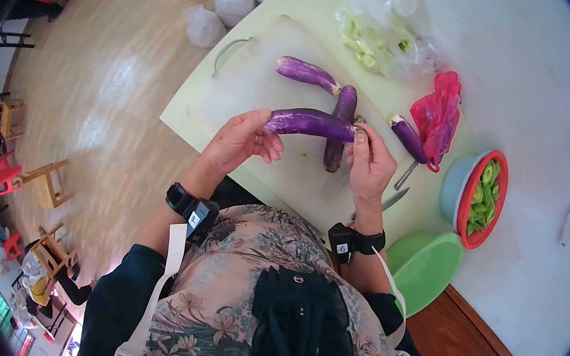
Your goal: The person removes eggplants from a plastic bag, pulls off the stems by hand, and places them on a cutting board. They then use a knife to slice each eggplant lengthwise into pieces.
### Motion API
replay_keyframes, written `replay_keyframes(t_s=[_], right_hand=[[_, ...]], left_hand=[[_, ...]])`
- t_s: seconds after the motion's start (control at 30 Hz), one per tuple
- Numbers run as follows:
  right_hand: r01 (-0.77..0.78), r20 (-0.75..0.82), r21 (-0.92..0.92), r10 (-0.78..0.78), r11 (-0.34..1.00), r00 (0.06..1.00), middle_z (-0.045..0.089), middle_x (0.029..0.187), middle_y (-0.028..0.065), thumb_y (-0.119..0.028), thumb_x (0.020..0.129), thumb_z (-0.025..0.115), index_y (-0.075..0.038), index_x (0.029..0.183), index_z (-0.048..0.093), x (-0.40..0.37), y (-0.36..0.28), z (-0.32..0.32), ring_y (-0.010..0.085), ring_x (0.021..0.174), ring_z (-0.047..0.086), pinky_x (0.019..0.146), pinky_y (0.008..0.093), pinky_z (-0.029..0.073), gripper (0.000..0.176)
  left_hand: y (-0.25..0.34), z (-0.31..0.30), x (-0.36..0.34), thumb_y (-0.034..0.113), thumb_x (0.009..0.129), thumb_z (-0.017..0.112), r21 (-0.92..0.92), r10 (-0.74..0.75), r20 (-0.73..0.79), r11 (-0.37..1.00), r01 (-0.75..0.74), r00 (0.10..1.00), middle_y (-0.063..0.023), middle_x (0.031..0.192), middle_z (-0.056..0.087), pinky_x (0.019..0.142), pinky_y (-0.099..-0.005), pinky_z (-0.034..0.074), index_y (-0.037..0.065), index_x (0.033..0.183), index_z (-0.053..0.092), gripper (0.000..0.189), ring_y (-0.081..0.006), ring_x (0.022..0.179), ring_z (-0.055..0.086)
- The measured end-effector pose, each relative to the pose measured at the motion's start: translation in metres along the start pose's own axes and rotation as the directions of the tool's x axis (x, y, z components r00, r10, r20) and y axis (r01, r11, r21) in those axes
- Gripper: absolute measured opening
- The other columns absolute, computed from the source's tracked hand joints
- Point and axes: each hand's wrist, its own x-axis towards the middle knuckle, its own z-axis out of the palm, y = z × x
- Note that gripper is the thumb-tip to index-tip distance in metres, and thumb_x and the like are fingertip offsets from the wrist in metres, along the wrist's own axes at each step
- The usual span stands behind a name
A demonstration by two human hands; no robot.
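A long purple eggplant (310,123) is held level between my two hands, above a pale cutting board (242,89). My left hand (245,140) grips its left end, and my right hand (371,161) pinches the stem end. Beneath it, a darker eggplant (345,107) lies on the board, partly covered by the held one. Another eggplant (307,73) rests just above on the board. To the right of my right hand, a further eggplant (409,139) touches a pink plastic bag (438,114). A knife (395,198) lies beside my right wrist.
At the right, a red basket (502,196) of cut green vegetables sits in a blue-grey bowl (454,185). A green basin (427,268) stands nearer me. Clear bags with pale green pieces (370,43) lie at the table's far side. Several people and stools are at the far left.
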Motion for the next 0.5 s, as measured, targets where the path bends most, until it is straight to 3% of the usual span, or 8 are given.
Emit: replay_keyframes(t_s=[0.13,0.27,0.33,0.5], right_hand=[[0.163,-0.079,-0.156,-0.177,0.974,0.981,0.059,0.068,0.0026,-0.013,0.090,0.058,0.001,0.099,0.063,0.000,0.005,-0.001,0.0072,0.059,0.053,0.055,0.0228,0.043,0.018],[0.168,-0.134,-0.168,-0.191,0.971,0.973,0.056,0.067,0.0006,-0.014,0.090,0.057,0.001,0.097,0.064,-0.002,0.008,-0.001,0.0064,0.060,0.050,0.054,0.0224,0.041,0.017],[0.166,-0.180,-0.157,-0.194,0.974,0.964,0.051,0.064,-0.0037,-0.017,0.094,0.053,0.002,0.099,0.064,-0.001,0.015,-0.002,0.0025,0.056,0.044,0.050,0.0178,0.034,0.023],[0.083,-0.228,-0.081,-0.100,0.993,0.969,0.051,0.066,-0.0032,-0.015,0.092,0.055,0.003,0.096,0.064,0.002,0.012,-0.005,0.0038,0.059,0.043,0.053,0.0200,0.036,0.021]], left_hand=[[0.002,0.007,-0.001,0.033,0.095,0.051,-0.023,-0.047,0.114,0.998,0.050,0.992,-0.0194,0.094,0.066,0.066,-0.0317,0.056,-0.002,0.114,0.055,0.040,-0.0221,0.074,0.067],[-0.001,0.005,0.000,0.028,0.095,0.052,-0.084,-0.040,0.205,0.995,0.058,0.978,-0.0207,0.099,0.065,0.070,-0.0323,0.056,-0.004,0.120,0.051,0.041,-0.0227,0.078,0.067],[-0.001,0.011,-0.001,0.025,0.095,0.053,-0.083,-0.011,0.194,0.996,0.027,0.981,-0.0207,0.098,0.065,0.073,-0.0327,0.056,-0.005,0.120,0.051,0.039,-0.0227,0.080,0.067],[-0.006,0.016,0.003,0.025,0.095,0.051,-0.088,0.021,0.211,0.996,-0.002,0.977,-0.0213,0.099,0.064,0.074,-0.0318,0.056,-0.006,0.122,0.048,0.041,-0.0228,0.080,0.067]])
